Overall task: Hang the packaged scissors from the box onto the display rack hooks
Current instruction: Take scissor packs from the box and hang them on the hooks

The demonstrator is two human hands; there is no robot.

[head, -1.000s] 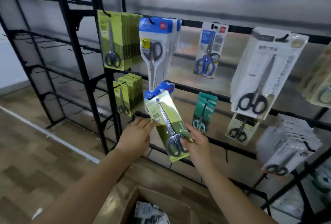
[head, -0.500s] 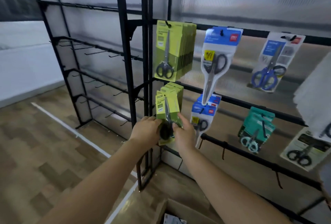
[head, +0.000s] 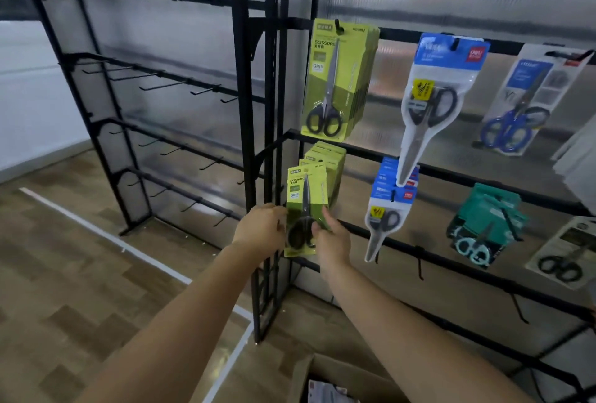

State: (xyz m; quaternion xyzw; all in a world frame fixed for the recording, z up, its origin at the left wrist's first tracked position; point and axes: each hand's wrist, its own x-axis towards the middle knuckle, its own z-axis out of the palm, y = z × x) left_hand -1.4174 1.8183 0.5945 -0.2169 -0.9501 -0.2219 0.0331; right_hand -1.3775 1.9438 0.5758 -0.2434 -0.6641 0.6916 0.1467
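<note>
Just below centre of the frame, two bare hands hold a green scissors pack (head: 306, 209) upright against a black display rack (head: 254, 144). The left hand (head: 261, 231) grips the pack's lower left edge with curled fingers, while the right hand (head: 332, 238) pinches its lower right side, fingers laid over the card near the black scissor handles. The pack's top stands above both hands, directly in front of a stack of matching small green packs (head: 325, 164) hanging on the second rail; whether its hang hole is on the hook cannot be told.

Above it, at upper centre, a row of larger green scissors packs (head: 338, 80) hangs from the top rail. To the right hang blue-topped clear packs (head: 435, 96), with smaller ones (head: 387, 212) below them, then blue-handled scissors (head: 522, 106) near the right edge, and teal packs (head: 483, 225) at lower right.

At the left of the frame, bare hooks (head: 161, 85) project from the rack's rails. A cardboard box (head: 329, 380) sits open at the bottom edge, on a wood-pattern floor (head: 64, 289) crossed by a white line (head: 106, 235).
</note>
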